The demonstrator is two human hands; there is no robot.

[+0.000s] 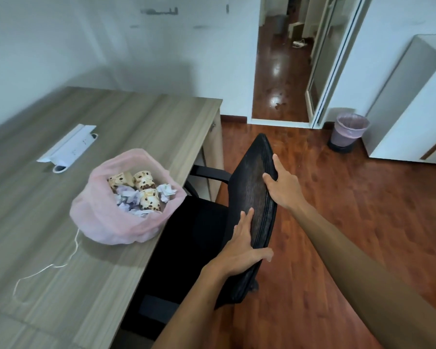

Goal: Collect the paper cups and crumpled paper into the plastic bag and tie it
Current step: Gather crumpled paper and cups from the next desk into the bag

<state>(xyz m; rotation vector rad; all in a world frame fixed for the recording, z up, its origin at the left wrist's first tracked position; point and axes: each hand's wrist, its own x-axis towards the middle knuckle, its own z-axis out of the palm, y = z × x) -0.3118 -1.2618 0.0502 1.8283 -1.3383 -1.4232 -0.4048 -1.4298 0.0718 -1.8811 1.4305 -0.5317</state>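
Note:
A pink plastic bag (106,222) stands open on the wooden desk (48,248) near its right edge. Inside lie three spotted paper cups (149,200) among pieces of crumpled paper (126,199). A white string (61,265) trails from under the bag across the desk. Both hands are away from the bag, on the backrest of a black office chair (257,187). My left hand (242,245) grips the backrest's near edge. My right hand (283,185) holds its far edge.
A white socket box (66,144) lies on the desk behind the bag. The chair seat (186,248) sits tucked against the desk. A small bin with a pink liner (347,132) stands on the wooden floor by a white cabinet (413,109). A doorway (282,71) opens beyond.

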